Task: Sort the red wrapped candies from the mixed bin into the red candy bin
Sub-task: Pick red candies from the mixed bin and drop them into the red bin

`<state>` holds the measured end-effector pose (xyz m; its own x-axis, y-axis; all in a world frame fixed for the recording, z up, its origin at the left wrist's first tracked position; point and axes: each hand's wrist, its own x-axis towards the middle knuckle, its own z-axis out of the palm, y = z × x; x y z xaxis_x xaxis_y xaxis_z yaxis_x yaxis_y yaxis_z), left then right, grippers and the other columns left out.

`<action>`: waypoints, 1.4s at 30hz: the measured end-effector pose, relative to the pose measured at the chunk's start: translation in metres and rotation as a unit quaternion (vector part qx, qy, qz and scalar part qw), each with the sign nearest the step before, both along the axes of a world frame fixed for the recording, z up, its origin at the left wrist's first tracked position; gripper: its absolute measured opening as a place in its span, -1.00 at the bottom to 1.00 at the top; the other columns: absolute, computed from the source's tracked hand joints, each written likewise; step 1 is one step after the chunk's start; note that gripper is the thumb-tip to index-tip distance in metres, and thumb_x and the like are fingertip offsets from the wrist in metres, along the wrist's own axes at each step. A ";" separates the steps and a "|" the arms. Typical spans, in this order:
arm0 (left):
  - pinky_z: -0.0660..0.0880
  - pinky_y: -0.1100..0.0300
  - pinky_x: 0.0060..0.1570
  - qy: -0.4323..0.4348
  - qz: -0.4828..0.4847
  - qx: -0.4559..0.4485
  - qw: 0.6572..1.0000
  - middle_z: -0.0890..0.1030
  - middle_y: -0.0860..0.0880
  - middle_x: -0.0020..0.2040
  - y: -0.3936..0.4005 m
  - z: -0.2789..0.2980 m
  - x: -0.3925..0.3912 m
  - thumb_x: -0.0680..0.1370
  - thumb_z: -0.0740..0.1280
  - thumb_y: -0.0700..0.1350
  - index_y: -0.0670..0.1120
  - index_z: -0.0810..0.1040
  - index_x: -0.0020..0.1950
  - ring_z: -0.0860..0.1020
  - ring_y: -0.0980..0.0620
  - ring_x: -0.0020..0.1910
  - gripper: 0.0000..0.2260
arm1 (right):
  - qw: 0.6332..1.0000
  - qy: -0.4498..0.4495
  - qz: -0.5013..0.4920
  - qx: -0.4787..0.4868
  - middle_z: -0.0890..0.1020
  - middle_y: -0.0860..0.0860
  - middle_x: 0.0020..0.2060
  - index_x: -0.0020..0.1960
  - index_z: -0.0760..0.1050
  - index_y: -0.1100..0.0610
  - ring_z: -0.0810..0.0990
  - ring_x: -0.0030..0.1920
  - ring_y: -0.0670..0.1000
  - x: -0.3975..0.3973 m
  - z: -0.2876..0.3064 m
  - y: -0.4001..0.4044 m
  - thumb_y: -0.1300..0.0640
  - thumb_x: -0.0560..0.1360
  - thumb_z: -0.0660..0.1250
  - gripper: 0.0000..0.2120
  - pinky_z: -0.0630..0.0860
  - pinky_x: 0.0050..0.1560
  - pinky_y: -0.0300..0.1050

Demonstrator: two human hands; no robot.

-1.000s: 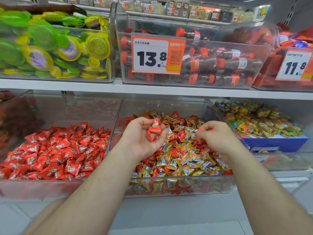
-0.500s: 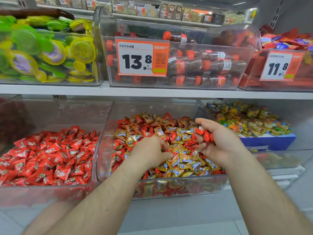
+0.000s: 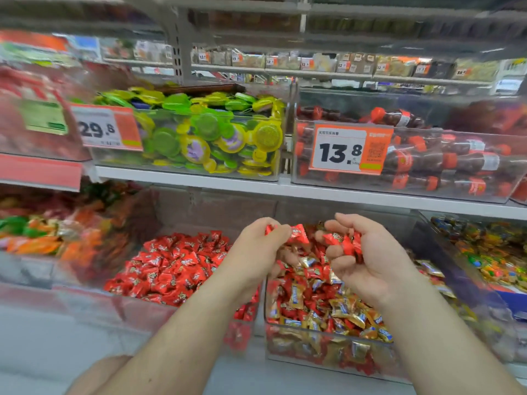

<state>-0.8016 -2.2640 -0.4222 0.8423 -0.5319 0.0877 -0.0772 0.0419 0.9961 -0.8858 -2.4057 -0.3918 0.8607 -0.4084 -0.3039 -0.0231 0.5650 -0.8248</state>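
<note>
Both hands are holding red wrapped candies above the mixed bin (image 3: pixel 328 357).

The left hand (image 3: pixel 258 249) is pinching a red candy (image 3: pixel 298 234); the right hand (image 3: pixel 368 260) is cupping several, fingers curled. The red candy bin (image 3: pixel 159 312) is sitting just beside, holding seemingly only red wrappers; the mixed bin is holding red and gold ones.

Left hand (image 3: pixel 258 246) pinching red candy (image 3: pixel 298 234), right hand (image 3: pixel 368 260) cupping red candies (image 3: pixel 343 243), above mixed bin (image 3: pixel 328 349)
</note>
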 end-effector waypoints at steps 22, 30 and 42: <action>0.21 0.01 0.40 0.248 0.191 -0.121 0.942 0.38 -0.02 0.45 0.163 -0.027 0.099 0.49 0.24 0.22 -0.04 0.28 0.52 0.29 -0.09 0.47 -0.35 | 0.938 0.140 0.168 -0.267 0.52 0.11 0.02 0.11 0.44 0.07 0.55 0.09 0.17 0.166 -0.029 0.172 0.04 0.52 0.33 -0.79 0.43 0.19 0.16; 0.22 0.18 0.08 0.119 0.239 -0.021 0.964 0.35 0.17 -0.13 0.158 -0.045 0.107 0.63 0.22 -0.07 -0.01 0.31 0.12 0.34 0.08 0.02 -0.87 | 0.286 0.160 0.476 -0.816 -0.31 -0.02 0.57 0.57 -0.25 -0.22 -0.29 0.56 0.17 0.167 -0.097 0.165 -0.29 0.59 0.08 -0.30 -0.21 0.49 0.33; 0.32 0.19 0.25 0.000 0.177 0.061 0.982 0.43 0.01 0.41 0.130 -0.033 0.088 0.59 0.29 -0.06 -0.07 0.16 0.57 0.43 0.08 0.27 -0.42 | 0.413 0.156 0.360 -0.822 -0.03 0.02 0.60 0.57 0.01 -0.22 -0.10 0.59 0.13 0.152 -0.058 0.128 -0.23 0.56 0.21 -0.34 -0.24 0.49 0.32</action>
<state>-0.7139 -2.1340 -0.4553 0.9765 -0.2113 0.0424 -0.0663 -0.1075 0.9920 -0.7338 -2.2781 -0.4500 0.9625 0.0433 -0.2678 0.0522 -0.9983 0.0264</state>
